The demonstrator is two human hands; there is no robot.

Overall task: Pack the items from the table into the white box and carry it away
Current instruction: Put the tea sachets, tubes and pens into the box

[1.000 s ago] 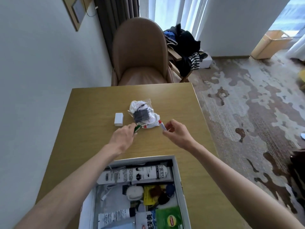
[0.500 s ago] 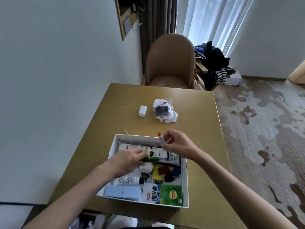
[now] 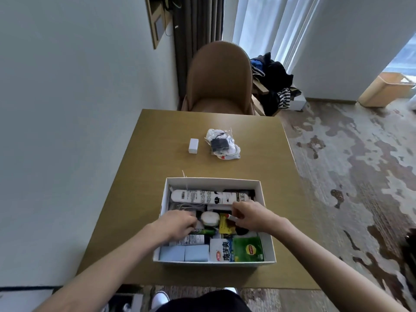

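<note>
The white box sits at the near edge of the wooden table, crowded with tubes, packets and a green tea packet. Both hands are inside it. My left hand presses down on a small green item at the box's left middle. My right hand pinches a small white stick with a red tip over the box's centre. Farther back on the table lie a small white block and a clear plastic bag holding white and black things.
A brown padded chair stands at the table's far end. The wall runs along the left. Clothes are piled on a stand behind the chair. A wooden bin stands far right on patterned carpet.
Both hands came back from the bag area with the green item and the red-tipped stick, then went down into the box. The view has tilted down toward the box.
</note>
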